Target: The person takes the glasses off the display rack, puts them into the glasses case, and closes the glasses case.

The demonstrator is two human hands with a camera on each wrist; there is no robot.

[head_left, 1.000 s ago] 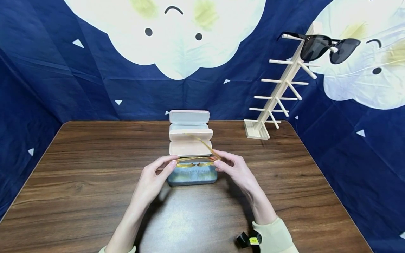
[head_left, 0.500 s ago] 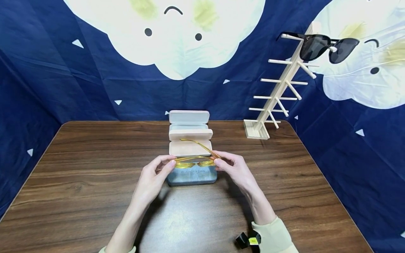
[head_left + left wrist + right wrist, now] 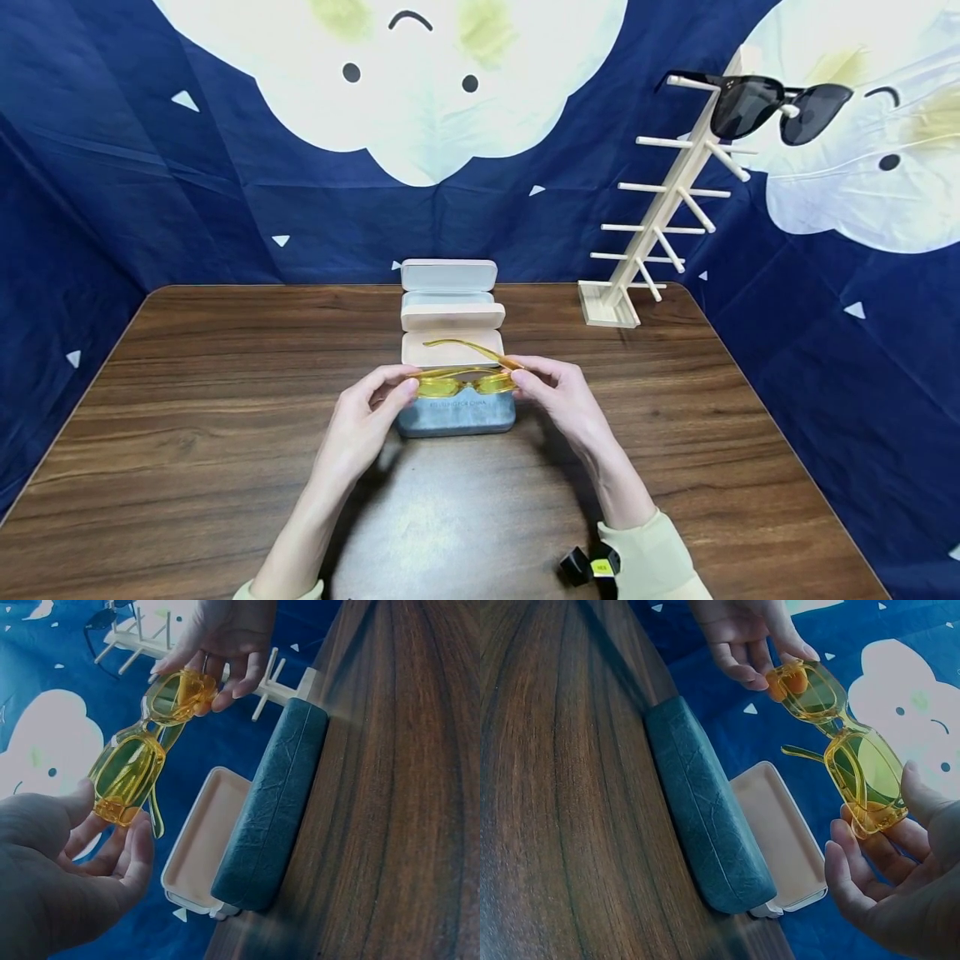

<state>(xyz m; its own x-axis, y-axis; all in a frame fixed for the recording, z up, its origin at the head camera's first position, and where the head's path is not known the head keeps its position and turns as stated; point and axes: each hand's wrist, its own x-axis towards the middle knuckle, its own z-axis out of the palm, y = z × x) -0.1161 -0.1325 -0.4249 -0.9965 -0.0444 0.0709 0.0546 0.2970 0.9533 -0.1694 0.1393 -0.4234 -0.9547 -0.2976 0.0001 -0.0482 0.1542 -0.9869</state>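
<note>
A pair of yellow see-through glasses [image 3: 438, 387] is held up above a closed blue-green glasses case [image 3: 457, 422]. My left hand [image 3: 365, 421] pinches the left end of the frame between thumb and fingers. At the right end, near the hinge, my right hand [image 3: 558, 404] has the same sort of pinch. One temple [image 3: 468, 344] sticks out from the right hinge, slanting back and left. The other temple lies folded across behind the lenses. In the left wrist view both yellow lenses [image 3: 129, 766] show, and the blue-green case [image 3: 274, 810] lies below on the table.
Behind the blue-green case, a pale pink case [image 3: 452, 317] stands open with its lid raised. A wooden peg rack [image 3: 651, 221] at the back right carries black sunglasses [image 3: 746, 107] on top. The brown table [image 3: 225, 400] ends at a blue cloth [image 3: 225, 208] with clouds.
The glasses have tilted so the yellow lenses face my head camera more. Their free temple has swung lower in view. Both hands keep their pinch and barely move.
</note>
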